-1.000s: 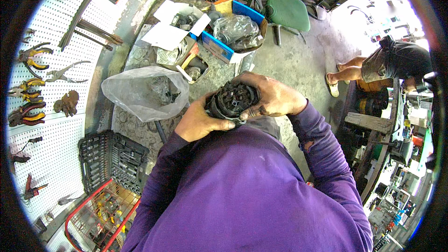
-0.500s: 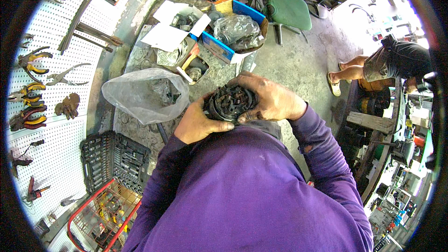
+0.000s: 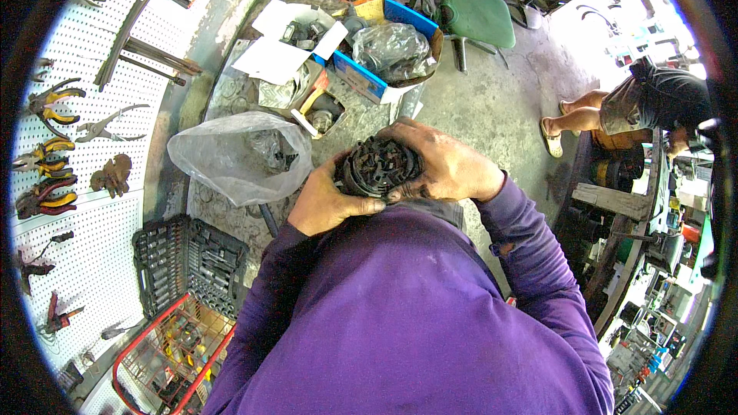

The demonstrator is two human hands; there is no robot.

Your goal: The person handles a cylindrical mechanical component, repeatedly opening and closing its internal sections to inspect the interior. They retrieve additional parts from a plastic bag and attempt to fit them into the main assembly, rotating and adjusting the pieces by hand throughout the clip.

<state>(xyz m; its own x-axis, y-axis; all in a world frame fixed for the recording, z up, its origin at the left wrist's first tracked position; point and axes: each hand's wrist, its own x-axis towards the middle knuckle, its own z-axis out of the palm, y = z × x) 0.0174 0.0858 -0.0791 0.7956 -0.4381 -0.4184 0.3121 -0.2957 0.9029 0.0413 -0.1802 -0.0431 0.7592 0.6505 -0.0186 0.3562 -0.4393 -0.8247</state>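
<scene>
Machine part (image 3: 378, 167) has turned slightly, leaving its top facing you, your left hand (image 3: 319, 200) and right hand (image 3: 453, 161) clamped around it.

Underside of the dark round part (image 3: 380, 168) out of sight (hands (image 3: 450, 160) around it)

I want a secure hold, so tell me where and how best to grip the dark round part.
Grip the dark round part by its round outer side, likely best from left and right together, as the left hand and right hand do. Its curved side suits wrapped palms, while the face turned up is crowded with small uneven pieces and probably gives a poorer hold.
</scene>
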